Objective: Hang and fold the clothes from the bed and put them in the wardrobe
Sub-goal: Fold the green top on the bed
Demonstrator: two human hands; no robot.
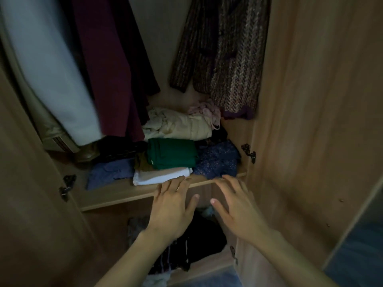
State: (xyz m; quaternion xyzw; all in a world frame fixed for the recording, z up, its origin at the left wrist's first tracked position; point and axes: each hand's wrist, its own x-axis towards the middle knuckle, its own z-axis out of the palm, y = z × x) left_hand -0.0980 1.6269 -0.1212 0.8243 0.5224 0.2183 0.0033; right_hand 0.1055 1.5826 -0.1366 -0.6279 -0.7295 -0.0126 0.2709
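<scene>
I look into an open wooden wardrobe. On its shelf (pixel 116 193) lie folded clothes: a white piece (pixel 159 176) at the front edge, a green one (pixel 172 153) on top behind it, a cream bundle (pixel 178 124) further back, and blue garments to the left (pixel 109 172) and right (pixel 217 160). My left hand (pixel 174 206) hovers open at the shelf's front edge, fingertips near the white piece. My right hand (pixel 234 204) is open beside it, fingers spread, holding nothing.
A pale coat (pixel 51 69), a maroon garment (pixel 112 65) and a knitted tweed cardigan (pixel 228 52) hang above the shelf. Dark clothes (pixel 196 245) fill the lower compartment. Wardrobe doors stand open at left (pixel 31 204) and right (pixel 310 121).
</scene>
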